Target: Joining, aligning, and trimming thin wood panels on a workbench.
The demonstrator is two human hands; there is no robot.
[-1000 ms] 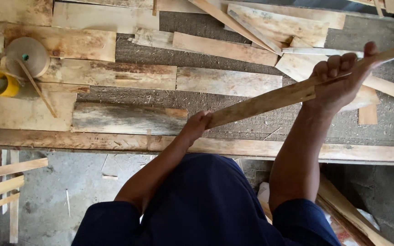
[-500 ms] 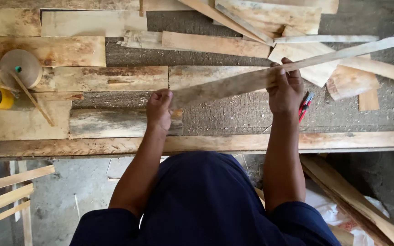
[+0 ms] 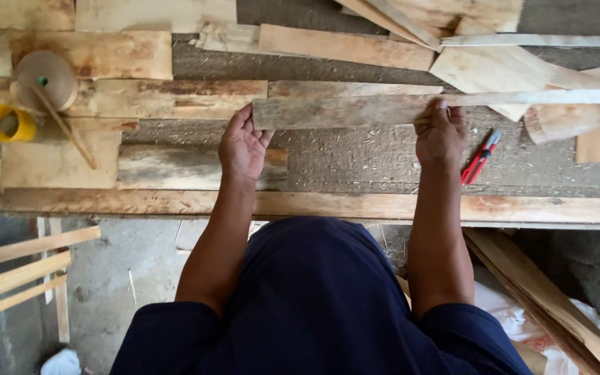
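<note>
Lowered from its earlier slant, the long grey plank (image 3: 383, 109) now lies nearly level across the workbench (image 3: 355, 206), its left end down from where it hung a second ago.

Head view: the left hand (image 3: 244, 147) is spread open, fingertips touching the plank's blunt left end, not clamped on it. The right hand (image 3: 441, 133) rests on top of the plank near its middle, fingers curled over the far edge; a full grip cannot be told. The two hands are well apart. The plank's long axis runs left to right, just beyond both hands, its thin end tapering off past the right edge. Red-handled pliers (image 3: 480, 155) lie just right of the right wrist. A yellow tape roll (image 3: 10, 123) and a brown paper reel (image 3: 43, 78) sit far left.
</note>
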